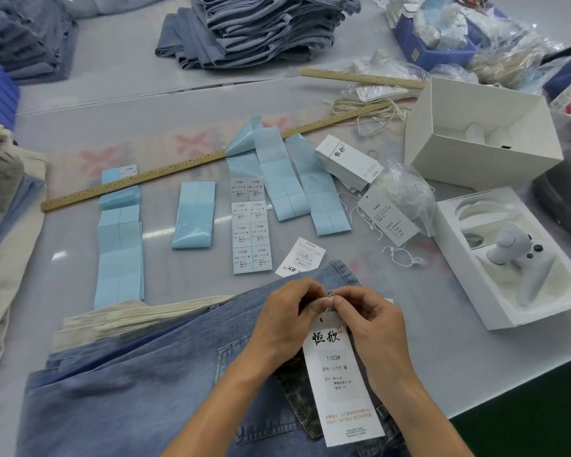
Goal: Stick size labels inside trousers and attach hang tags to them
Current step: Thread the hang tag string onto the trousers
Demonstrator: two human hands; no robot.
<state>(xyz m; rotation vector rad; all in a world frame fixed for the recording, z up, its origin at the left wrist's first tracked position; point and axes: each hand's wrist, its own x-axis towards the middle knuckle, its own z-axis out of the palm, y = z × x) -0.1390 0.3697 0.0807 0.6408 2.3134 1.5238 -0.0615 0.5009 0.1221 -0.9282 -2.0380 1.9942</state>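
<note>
Denim jeans (pixel 145 374) x1; 2 hands (pixel 287 318) (pixel 370 321) pinching 1 hang tag (pixel 342 377).

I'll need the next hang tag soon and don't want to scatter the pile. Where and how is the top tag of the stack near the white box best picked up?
Probably pinch the top tag of the hang tag stack at its near, lower-right short end, coming from the person's side with the right hand. The tags lie fanned there, so the top edge seems free, while the far end bears the punched hole.

garment finishing workshop: stacked jeans (pixel 271 24), label sheets (pixel 251 225), hang tags (pixel 348 161).
</note>
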